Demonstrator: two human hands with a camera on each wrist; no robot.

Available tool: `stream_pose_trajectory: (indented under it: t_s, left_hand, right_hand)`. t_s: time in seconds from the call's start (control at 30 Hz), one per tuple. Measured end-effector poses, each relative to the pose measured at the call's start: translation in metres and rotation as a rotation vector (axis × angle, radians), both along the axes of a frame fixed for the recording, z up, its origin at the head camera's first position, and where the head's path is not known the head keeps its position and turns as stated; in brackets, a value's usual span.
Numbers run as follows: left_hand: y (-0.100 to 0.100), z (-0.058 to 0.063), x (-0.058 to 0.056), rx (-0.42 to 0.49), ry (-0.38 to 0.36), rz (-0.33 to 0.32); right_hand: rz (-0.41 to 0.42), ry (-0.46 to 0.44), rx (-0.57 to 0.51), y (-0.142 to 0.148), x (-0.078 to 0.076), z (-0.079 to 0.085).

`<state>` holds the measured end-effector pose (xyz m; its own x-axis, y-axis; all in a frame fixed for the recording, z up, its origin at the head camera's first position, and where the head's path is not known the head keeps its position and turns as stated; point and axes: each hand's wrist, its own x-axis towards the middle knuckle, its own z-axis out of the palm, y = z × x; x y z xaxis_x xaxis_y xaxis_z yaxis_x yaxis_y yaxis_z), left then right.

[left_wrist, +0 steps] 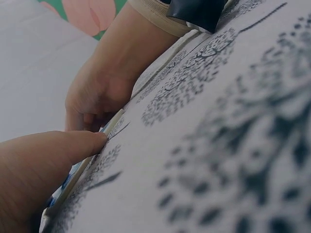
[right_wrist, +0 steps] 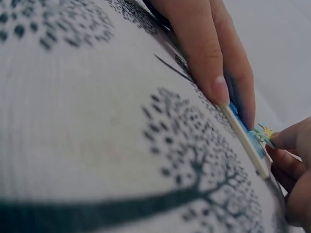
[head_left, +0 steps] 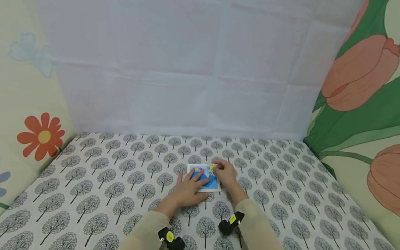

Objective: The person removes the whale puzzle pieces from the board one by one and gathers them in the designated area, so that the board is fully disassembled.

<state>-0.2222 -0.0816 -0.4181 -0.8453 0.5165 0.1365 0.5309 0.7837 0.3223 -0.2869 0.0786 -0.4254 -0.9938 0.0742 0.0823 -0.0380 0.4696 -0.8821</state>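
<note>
A small square picture puzzle (head_left: 210, 190) with a pale raised rim and a blue picture lies on the cloth. My left hand (head_left: 188, 190) rests on it with fingers spread, the thumb at the near rim. At the puzzle's right side, my right hand (head_left: 227, 174) pinches a small piece (right_wrist: 265, 134) with a yellow flower on it between thumb and fingers. In the right wrist view this piece stands tilted up at the board's edge (right_wrist: 247, 141). Part of the picture is hidden beneath the left hand.
A white cloth (head_left: 137, 201) printed with dark trees covers the table. Behind it hangs a creased white sheet (head_left: 175, 69). Painted flower walls stand at both sides, and each wrist carries a small black camera (head_left: 231, 224).
</note>
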Motion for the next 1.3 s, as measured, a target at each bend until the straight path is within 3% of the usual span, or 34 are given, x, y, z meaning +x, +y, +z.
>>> stream_pose_trajectory:
  t_s: [0.17,0.4,0.6,0.93,1.3]
  left_hand:
    - [0.0,-0.001,-0.001,0.004,0.002,0.002]
    - [0.002,-0.004,-0.002,-0.003,0.007,-0.011]
    - [0.001,-0.003,0.0,-0.011,-0.005,0.018]
    - [0.001,-0.004,-0.001,-0.003,-0.006,0.021]
    - [0.0,-0.002,0.0,-0.009,-0.007,0.01]
  right_hand:
    - [0.026,0.007,-0.027,0.005,-0.001,0.002]
    - [0.011,-0.066,-0.079,0.015,-0.003,0.005]
    - [0.049,-0.08,-0.147,0.019,-0.006,0.01]
    - [0.022,-0.137,-0.147,0.031,-0.011,0.019]
    - [0.079,-0.074,-0.103,0.057,-0.014,0.021]
